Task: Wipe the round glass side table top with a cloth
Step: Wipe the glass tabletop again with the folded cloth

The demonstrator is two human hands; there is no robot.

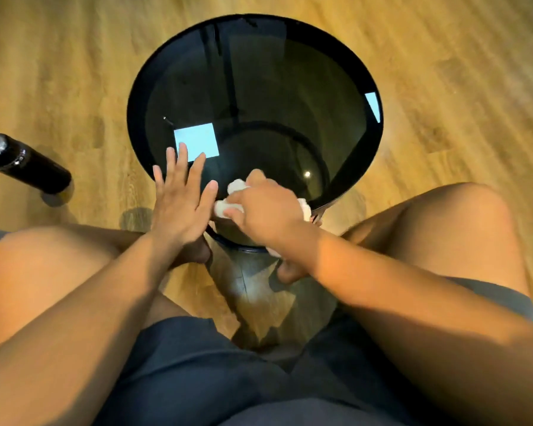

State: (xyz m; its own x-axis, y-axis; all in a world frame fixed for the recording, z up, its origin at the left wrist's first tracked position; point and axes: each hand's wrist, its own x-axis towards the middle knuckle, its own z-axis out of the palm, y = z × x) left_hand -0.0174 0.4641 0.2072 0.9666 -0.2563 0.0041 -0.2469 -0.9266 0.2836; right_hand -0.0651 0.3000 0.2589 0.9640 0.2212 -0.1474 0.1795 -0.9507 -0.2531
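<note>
head view: no brand, label or writing can be read anywhere, not even on the black bottle point(28, 162) standing on the wooden floor point(443, 87) at nine o'clock from the table. the round dark glass table point(259, 87) sits between the person's bare knees. the left hand point(182, 198) lies flat on the glass at its seven o'clock edge, fingers point(182, 158) spread and released, holding nothing. the right hand point(265, 210) is clenched on a bunched white cloth point(237, 189), pressing it to the glass at six o'clock, just beside the left hand.
</note>
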